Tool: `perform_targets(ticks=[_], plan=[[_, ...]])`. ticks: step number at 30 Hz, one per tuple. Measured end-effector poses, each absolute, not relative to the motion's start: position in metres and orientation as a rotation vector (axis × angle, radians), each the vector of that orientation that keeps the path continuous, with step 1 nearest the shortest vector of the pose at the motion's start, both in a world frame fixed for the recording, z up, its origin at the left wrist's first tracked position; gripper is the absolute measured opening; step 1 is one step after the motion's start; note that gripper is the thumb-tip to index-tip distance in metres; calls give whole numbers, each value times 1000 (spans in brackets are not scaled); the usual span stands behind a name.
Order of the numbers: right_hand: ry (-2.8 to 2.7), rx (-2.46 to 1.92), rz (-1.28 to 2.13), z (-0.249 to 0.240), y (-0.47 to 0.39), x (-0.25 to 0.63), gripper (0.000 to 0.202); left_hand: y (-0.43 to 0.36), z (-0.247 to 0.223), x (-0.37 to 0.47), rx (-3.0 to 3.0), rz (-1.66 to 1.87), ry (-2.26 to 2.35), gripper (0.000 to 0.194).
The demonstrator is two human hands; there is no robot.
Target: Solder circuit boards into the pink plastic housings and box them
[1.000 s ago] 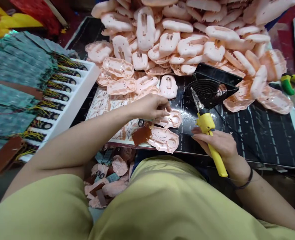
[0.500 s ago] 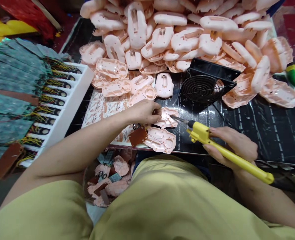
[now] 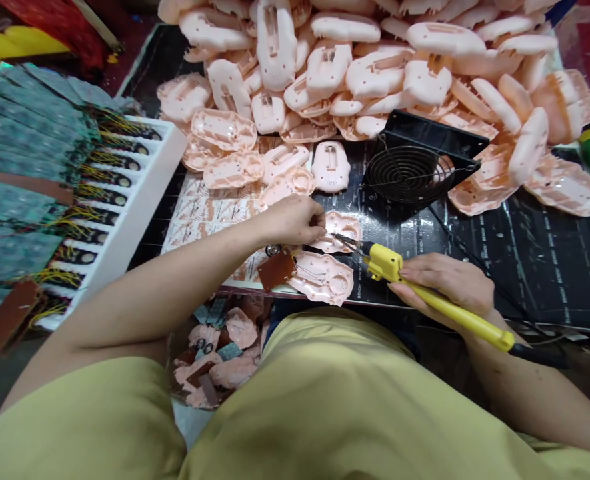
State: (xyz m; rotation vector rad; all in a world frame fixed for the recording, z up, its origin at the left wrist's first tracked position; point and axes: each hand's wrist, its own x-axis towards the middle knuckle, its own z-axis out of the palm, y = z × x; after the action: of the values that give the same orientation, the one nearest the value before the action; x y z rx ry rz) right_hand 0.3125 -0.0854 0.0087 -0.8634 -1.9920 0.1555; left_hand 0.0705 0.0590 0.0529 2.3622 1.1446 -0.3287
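Observation:
My right hand [image 3: 447, 287] is wrapped round a yellow soldering iron [image 3: 455, 313], its metal tip pointing left. The tip is over a pale pink plastic shell [image 3: 345, 228] lying hollow side up on the table. At that shell's left end my left hand [image 3: 297, 220] is closed in a pinch; what its fingers hold is hidden. Just nearer to me lies a second pink shell [image 3: 325, 277] with thin wires inside. A brown circuit board [image 3: 277, 270] overlaps its left end, and a small round speaker [image 3: 273, 250] sits by the board.
A black fan [image 3: 405, 170] stands behind my right hand. Pink shells [image 3: 327, 67] are heaped across the back. On the left, a white foam rack [image 3: 162, 160] holds green boards [image 3: 19, 200] with yellow wires. Shell and board scraps [image 3: 232, 363] lie in a container below the table edge.
My right hand and the soldering iron have moved left, taking the tip further over the rear shell. My left hand stays pinched at that shell's end, with only a slight shift.

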Motion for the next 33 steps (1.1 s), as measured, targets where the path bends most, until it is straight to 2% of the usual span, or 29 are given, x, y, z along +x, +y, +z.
perform_targets(ticks=[11, 17, 22, 26, 33], plan=[[-1920, -907, 120, 4, -92, 319, 30, 57, 53, 73, 2414, -320, 1146, 13], [-1853, -1206, -2, 2, -97, 319, 54, 50, 50, 67, 2542, -235, 1075, 16], [-1787, -1084, 82, 4, -93, 320, 34, 51, 48, 61, 2595, -221, 1057, 28], [-1772, -1056, 121, 2, -91, 319, 31, 52, 44, 63, 2581, -152, 1128, 27], [-1760, -1239, 46, -6, -99, 325, 64, 45, 43, 71, 2684, -186, 1226, 20]])
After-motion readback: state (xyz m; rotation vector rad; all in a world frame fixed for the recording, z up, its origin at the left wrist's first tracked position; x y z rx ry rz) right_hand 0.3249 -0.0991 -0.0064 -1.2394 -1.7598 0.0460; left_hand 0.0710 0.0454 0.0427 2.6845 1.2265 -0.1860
